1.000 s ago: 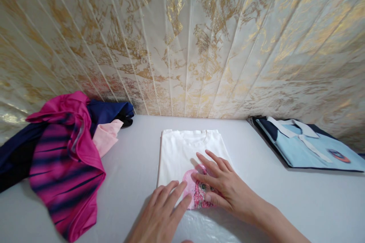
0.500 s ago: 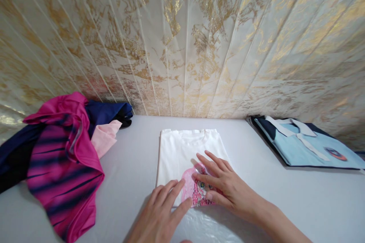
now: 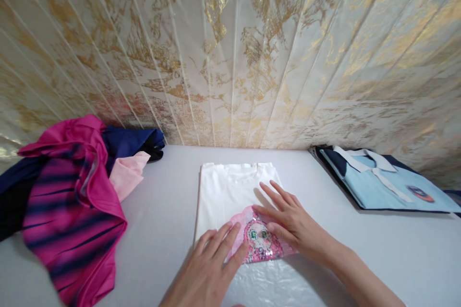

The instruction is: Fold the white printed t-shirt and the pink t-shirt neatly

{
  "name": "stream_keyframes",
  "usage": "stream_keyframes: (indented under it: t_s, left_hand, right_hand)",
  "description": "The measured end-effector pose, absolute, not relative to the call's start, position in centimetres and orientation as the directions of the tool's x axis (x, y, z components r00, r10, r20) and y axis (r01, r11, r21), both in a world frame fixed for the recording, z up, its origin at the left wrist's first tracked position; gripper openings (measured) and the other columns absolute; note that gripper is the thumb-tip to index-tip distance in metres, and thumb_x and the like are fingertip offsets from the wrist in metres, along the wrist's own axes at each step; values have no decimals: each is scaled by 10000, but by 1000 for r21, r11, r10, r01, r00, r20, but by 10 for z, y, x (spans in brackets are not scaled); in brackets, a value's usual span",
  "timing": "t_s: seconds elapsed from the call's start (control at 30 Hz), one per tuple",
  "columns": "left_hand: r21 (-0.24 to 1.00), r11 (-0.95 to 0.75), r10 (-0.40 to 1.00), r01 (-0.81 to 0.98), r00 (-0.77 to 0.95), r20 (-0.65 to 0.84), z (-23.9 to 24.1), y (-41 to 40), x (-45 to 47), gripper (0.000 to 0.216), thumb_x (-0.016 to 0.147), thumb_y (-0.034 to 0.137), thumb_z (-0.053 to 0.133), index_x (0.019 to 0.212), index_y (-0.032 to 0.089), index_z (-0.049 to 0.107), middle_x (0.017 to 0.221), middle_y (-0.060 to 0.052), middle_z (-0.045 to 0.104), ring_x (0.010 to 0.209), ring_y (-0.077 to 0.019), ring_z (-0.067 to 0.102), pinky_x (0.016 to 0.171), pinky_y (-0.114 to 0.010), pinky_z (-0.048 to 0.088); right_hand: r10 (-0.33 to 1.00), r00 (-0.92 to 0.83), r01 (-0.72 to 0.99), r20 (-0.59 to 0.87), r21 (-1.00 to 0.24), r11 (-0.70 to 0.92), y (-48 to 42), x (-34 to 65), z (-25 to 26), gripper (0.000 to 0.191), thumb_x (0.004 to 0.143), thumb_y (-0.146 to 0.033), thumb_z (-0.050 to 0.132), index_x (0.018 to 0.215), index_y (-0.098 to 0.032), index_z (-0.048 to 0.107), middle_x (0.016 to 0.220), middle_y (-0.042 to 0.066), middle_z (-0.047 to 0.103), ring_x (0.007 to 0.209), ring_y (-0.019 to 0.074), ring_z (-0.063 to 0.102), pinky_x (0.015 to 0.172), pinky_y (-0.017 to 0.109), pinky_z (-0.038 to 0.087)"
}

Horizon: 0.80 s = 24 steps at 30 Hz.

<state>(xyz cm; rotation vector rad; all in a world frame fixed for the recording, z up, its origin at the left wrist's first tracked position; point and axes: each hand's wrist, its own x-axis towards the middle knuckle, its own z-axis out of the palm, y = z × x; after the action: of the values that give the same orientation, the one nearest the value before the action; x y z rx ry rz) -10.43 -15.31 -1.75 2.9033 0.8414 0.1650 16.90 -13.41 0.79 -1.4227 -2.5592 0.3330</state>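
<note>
A white T-shirt [image 3: 223, 192], folded into a rectangle, lies flat in front of me with its collar at the far side. On its near right part is a pink sequin picture of a face [image 3: 261, 237]. My left hand [image 3: 212, 261] rests at the near left corner of the shirt, fingers stretched out and touching the edge of the picture. My right hand [image 3: 288, 216] lies over the right side of the shirt, fingers spread, holding nothing. Part of the shirt's right edge is hidden under it.
On the left is a loose heap with a magenta and navy striped garment [image 3: 75, 211], a pale pink cloth [image 3: 129, 172] and dark blue cloth [image 3: 133, 141]. A folded light blue polo shirt [image 3: 382, 182] tops a stack at right. Behind the white table [image 3: 173, 192] hangs a gold-patterned curtain [image 3: 230, 57].
My right hand has slid right and slightly away from me, uncovering more of the sequin face. My left hand has shifted slightly to the right over the picture's edge.
</note>
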Motion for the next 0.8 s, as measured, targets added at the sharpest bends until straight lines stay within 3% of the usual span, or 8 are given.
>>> stream_keyframes:
  t_s: [0.17, 0.3, 0.43, 0.6, 0.8]
  left_hand:
    - [135, -835, 542, 533, 839, 40, -21, -151, -103, 854, 891, 685, 420, 1519, 166, 163, 1553, -137, 215, 1419, -300, 224, 1085, -468, 284]
    - [165, -828, 544, 536, 839, 1, -24, -149, -104, 900, 893, 680, 414, 1525, 157, 43, 1558, -141, 168, 1434, -296, 176, 1110, -467, 242]
    - [158, -821, 553, 549, 833, -19, -19, -150, -104, 903, 887, 665, 450, 1522, 168, 44, 1558, -136, 150, 1435, -295, 174, 1107, -472, 259]
    - [152, -832, 539, 533, 842, -3, -13, -154, -104, 891, 892, 650, 463, 1520, 175, 47, 1550, -126, 194, 1425, -287, 216, 1110, -460, 263]
    - [180, -829, 541, 529, 841, 19, -15, -150, -107, 893, 890, 683, 424, 1522, 189, 34, 1543, -134, 224, 1411, -292, 256, 1115, -453, 252]
  right_hand:
    - [777, -630, 733, 7, -325, 597, -148, 162, 12, 564, 966, -529, 403, 1483, -336, 288, 1586, 14, 145, 1450, 298, 98, 1127, 526, 252]
    - [827, -562, 791, 12, -288, 541, -154, 165, 10, 617, 972, -526, 385, 1510, -279, 211, 1572, 55, 186, 1447, 293, 119, 1126, 541, 252]
    - [780, -625, 727, 31, -342, 596, -164, 168, 20, 627, 940, -546, 451, 1493, -307, 276, 1579, 35, 156, 1444, 300, 120, 1136, 512, 252]
    - [730, -683, 669, -5, -405, 623, -169, 169, 23, 480, 953, -509, 454, 1410, -361, 439, 1580, -11, 170, 1446, 296, 111, 1147, 508, 222]
    - [773, -634, 692, 18, -432, 578, -164, 179, 15, 505, 950, -520, 452, 1426, -358, 409, 1575, 8, 201, 1442, 302, 150, 1133, 523, 246]
